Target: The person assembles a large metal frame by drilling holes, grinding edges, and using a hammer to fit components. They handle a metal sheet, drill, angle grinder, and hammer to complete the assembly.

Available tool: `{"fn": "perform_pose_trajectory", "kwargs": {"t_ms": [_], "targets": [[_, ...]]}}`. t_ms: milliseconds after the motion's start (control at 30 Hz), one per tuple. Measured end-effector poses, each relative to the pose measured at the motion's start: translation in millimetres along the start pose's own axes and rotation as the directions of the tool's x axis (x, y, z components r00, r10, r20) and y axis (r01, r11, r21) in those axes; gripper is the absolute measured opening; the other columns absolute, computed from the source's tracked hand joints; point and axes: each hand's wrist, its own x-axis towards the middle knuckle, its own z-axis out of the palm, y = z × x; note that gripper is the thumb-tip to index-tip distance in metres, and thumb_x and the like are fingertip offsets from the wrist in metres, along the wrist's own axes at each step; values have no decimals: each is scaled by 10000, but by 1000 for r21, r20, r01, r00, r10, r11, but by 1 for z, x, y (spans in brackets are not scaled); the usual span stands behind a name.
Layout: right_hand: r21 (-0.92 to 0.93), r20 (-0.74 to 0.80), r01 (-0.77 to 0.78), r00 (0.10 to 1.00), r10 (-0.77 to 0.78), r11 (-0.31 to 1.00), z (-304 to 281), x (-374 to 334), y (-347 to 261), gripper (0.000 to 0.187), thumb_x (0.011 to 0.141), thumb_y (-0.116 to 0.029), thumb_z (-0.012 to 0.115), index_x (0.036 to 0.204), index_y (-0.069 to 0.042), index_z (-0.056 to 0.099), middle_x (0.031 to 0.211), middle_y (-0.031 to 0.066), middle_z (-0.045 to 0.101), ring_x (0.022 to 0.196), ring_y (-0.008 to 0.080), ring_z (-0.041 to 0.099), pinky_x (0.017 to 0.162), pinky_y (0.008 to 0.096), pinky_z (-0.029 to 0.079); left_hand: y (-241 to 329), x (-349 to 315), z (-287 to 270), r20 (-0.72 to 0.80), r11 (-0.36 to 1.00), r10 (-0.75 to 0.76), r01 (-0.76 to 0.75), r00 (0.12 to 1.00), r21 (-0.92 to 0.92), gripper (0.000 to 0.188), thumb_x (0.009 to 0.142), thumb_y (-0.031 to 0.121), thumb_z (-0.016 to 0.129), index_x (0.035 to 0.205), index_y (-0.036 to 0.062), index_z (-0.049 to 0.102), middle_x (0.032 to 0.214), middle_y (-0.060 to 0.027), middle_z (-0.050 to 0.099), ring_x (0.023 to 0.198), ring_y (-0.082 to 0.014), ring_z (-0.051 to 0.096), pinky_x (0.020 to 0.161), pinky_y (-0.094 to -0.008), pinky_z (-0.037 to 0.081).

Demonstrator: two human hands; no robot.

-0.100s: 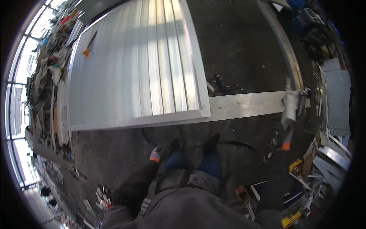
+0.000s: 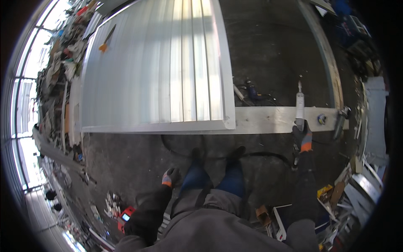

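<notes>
My right hand (image 2: 303,136), in a dark glove with an orange cuff, is wrapped round the rear of a caulking gun (image 2: 299,105) with a pale tube. Its nozzle points away from me, and the gun is over a flat metal plank (image 2: 268,119). My left hand (image 2: 168,178), in a grey glove with an orange cuff, hangs beside my left knee. Its fingers are loosely bent and slightly apart, with nothing visible in them. Ahead lies a large ribbed metal panel (image 2: 138,80) with a pale raised frame. An orange-handled tool (image 2: 103,46) rests on the panel's far left.
Beyond the plank, a blue power drill (image 2: 252,91) lies beside a pale tube (image 2: 238,92). A small roll (image 2: 322,119) sits on the plank's right part. A long beam (image 2: 329,63) runs away at right. A dark hose (image 2: 268,154) crosses the floor by my feet. Scrap is heaped on both sides.
My right hand has swung left with the caulking gun, away from the plank's right end. The view has shifted slightly. My left hand stays near my knee.
</notes>
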Motion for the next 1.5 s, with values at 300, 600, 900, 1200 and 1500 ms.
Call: {"fn": "perform_pose_trajectory", "kwargs": {"t_ms": [300, 600, 900, 1200, 1500], "targets": [[-445, 61, 317, 944, -324, 838, 94, 104, 94, 733, 688, -325, 798, 1304, -57, 505, 1285, 160, 520, 1200, 344, 485, 999, 440, 426, -84, -83, 32, -300, 967, -255, 250, 919, -54, 211, 925, 232, 585, 1010, 44, 628, 840, -84, 652, 652, -177, 606, 557, -319, 478], [-673, -133, 62, 970, -203, 737, 88, 29, 20, 742, 705, -282, 765, 1350, -73, 464, 1303, 195, 508, 1223, 381, 466, 1029, 473, 393, 19, -40, 73, -29, 960, 202, -192, 979, 205, 195, 923, 202, 597, 989, 25, 644, 824, -54, 647, 716, -146, 597, 617, -287, 479], [717, -316, -165, 789, 526, 678, 119, -240, 193, 372, 954, -150, 535, 1290, 9, 555, 1292, 199, 584, 1212, 284, 544, 1022, 364, 417, 313, -138, 32, 310, -248, 913, -964, -265, -92, 276, 941, 107, 555, 1192, 2, 597, 1050, -89, 638, 925, -171, 593, 801, -293, 496], [685, 67, -413, 856, 512, 600, 170, -320, 203, 268, 983, -209, 504, 1139, -30, 629, 1132, 96, 620, 1021, 221, 572, 942, 329, 470, 364, -198, 4, 111, -527, 837, -845, -535, -95, 322, 921, 120, 592, 1222, 6, 578, 1107, -106, 625, 1009, -204, 574, 848, -321, 491], [7, 221, -399, 895, 387, 917, 107, -92, 201, 764, 786, -508, 645, 1309, 19, 467, 1296, 155, 528, 1185, 321, 503, 999, 533, 362, 354, -211, 102, 131, -452, 890, -885, -438, 112, 378, 901, 133, 628, 1252, 10, 560, 1165, -123, 613, 1093, -238, 554, 895, -349, 485]]}}
